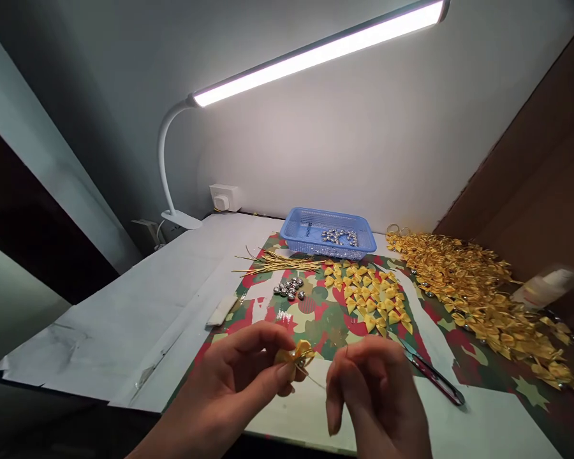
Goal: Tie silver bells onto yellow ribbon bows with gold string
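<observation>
At the front of the table my left hand (229, 392) pinches a small gold ribbon bow (305, 349) between thumb and fingers. A shiny silver bell appears to sit against the bow, partly hidden by the fingertips. A thin tie (316, 382) runs from the bow towards my right hand (380, 389), whose closed fingertips pinch its far end. Just beyond the hands lie a cluster of silver bells (291, 288), a bundle of gold twist ties (280, 261) and many loose gold bows (374, 296).
A blue plastic basket (291, 243) with silver bells inside stands by the wall. Bows with bells form a big heap (459, 268) at right, beside a white bottle (543, 290). A dark-handled cutting tool (437, 379) lies near my right hand. Overhead shines a clip lamp (316, 57).
</observation>
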{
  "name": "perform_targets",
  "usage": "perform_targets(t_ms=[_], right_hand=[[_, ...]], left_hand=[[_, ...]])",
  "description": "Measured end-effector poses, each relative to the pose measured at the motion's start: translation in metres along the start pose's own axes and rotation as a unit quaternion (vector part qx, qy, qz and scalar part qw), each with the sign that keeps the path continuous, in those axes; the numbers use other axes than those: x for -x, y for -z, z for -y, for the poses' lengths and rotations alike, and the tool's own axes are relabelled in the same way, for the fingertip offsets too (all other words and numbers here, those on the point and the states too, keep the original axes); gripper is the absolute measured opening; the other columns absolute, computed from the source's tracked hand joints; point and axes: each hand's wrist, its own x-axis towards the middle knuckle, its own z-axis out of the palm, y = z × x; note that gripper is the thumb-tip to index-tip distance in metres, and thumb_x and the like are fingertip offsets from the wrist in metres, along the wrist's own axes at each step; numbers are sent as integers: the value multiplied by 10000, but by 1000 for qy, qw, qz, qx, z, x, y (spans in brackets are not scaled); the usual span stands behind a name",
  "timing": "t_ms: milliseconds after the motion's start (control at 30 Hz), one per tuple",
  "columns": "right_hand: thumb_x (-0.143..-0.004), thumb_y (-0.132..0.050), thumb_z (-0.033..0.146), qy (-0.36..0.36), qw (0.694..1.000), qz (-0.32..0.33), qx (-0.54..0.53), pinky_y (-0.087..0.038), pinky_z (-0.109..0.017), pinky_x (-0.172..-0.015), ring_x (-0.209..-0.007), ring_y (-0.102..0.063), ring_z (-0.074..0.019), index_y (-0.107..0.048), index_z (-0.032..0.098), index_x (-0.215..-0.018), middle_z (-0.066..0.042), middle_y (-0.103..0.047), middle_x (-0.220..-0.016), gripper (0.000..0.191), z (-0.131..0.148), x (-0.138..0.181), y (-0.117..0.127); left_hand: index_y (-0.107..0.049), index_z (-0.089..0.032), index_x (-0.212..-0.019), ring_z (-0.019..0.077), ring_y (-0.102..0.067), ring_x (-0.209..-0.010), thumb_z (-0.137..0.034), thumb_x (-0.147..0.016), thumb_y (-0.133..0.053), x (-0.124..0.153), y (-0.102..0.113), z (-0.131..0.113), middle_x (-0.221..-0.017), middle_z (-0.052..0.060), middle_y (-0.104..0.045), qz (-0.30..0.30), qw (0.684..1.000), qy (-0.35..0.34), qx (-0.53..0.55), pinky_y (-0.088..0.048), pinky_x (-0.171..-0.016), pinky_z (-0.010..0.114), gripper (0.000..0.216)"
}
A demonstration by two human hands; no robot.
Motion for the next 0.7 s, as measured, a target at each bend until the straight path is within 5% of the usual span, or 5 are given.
perform_targets(t_ms=[133,333,533,700], right_hand=[[-1039,-555,363,-34,997,68,23,-414,-185,-501,-525,-533,-66,-695,231,-982,21,-582,-763,201,-2,-13,0],[-985,-554,217,30,987,99,126,-435,-205,-585,-703,-582,-112,-693,248,-914,-2,-615,-860,160,0,-15,2],[-938,-575,185,0,986,106,129,-437,-206,-557,-663,-575,-109,-738,261,-938,4,-604,-844,180,1,-14,-1],[-918,-587,151,33,984,96,143,-462,-192,-580,-675,-591,-110,-730,252,-907,-2,-629,-847,176,-3,-12,-5]], left_hand=[[-770,-299,-948,154,-704,-760,-364,-885,-774,-2,6,4,-814,-34,-746,34,999,-3,8,-586,-656,188,91],[-759,-329,-905,157,-718,-755,-301,-881,-746,5,-3,10,-798,-55,-762,-40,997,-48,-43,-609,-707,182,39],[-758,-391,-951,134,-720,-684,-152,-861,-719,3,-1,18,-810,-89,-778,-25,977,-158,-140,-598,-647,154,258],[-751,-374,-940,122,-727,-678,-170,-869,-690,3,-2,18,-791,-89,-770,-32,979,-146,-140,-583,-618,118,224]])
